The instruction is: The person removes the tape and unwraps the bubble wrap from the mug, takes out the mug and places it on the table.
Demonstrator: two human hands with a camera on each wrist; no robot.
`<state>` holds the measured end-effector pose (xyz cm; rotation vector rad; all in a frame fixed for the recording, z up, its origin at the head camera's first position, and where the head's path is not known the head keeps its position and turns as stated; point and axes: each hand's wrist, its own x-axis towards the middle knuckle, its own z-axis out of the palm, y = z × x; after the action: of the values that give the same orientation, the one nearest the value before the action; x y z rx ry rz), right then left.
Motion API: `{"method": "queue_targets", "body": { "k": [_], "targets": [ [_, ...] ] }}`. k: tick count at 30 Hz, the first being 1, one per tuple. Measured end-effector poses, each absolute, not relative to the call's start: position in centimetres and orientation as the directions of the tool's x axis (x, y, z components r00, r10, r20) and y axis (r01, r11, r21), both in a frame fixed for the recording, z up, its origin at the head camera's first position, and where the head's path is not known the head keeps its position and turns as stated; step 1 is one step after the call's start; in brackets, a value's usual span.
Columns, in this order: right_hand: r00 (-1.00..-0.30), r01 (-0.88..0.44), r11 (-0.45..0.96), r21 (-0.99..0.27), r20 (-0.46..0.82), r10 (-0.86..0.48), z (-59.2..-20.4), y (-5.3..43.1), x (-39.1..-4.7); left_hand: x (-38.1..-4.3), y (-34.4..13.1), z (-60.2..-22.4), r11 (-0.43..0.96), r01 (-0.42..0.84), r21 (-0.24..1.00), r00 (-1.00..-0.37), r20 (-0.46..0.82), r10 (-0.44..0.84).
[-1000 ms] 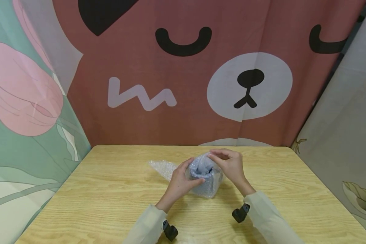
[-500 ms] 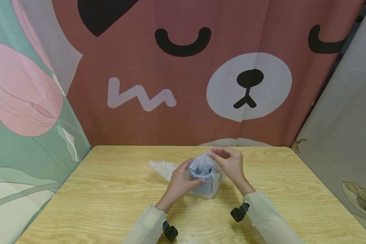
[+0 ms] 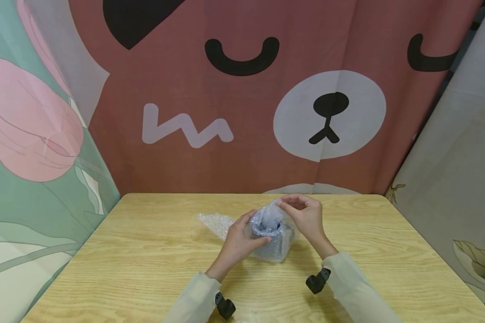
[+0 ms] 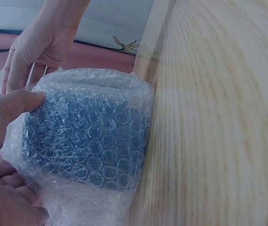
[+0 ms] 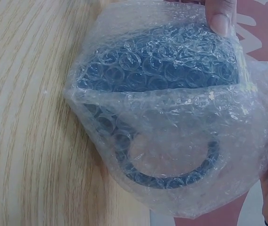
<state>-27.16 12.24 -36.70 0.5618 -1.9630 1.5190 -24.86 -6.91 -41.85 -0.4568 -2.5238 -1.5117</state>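
Observation:
A blue mug (image 4: 87, 136) stands on the table, wrapped in clear bubble wrap (image 3: 216, 222). Its curved handle (image 5: 171, 181) shows through the wrap in the right wrist view. My left hand (image 3: 240, 240) holds the wrapped mug from the left, thumb near the rim on the close side and fingers around the far side. At the top right, my right hand (image 3: 307, 217) pinches the upper edge of the bubble wrap between thumb and fingers. Some wrap is bunched over the mug's opening, so the inside is mostly hidden.
A tail of bubble wrap lies out to the left on the wooden table (image 3: 145, 264). Behind the table's far edge hangs a brown bear-print curtain (image 3: 246, 166). Patterned cloths hang at both sides. Each sleeve carries a small black camera (image 3: 225, 307).
My right hand has risen very slightly, lifting the pinched edge of the bubble wrap a little. My left hand and the mug stay in place.

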Motion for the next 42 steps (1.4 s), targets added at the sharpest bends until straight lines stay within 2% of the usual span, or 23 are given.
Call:
{"method": "queue_targets", "body": {
  "k": [9,20,42],
  "targets": [
    [-0.732,-0.647,0.259,-0.717,0.679,0.051,-36.6,12.2,-27.2,-25.0,-7.0,-42.0,0.445,0.342,0.828,-0.940,0.292,0.179],
    [-0.763,-0.611,0.214,-0.762,0.639,0.094,-36.7,12.3,-27.7,-25.0,-7.0,-42.0,0.440,0.335,0.833,-0.942,0.285,0.178],
    [-0.873,-0.413,0.133,-0.901,0.433,0.226,-36.6,12.7,-28.3,-25.1,-7.1,-41.9,0.431,0.338,0.837,-0.941,0.288,0.178]
  ]
}}
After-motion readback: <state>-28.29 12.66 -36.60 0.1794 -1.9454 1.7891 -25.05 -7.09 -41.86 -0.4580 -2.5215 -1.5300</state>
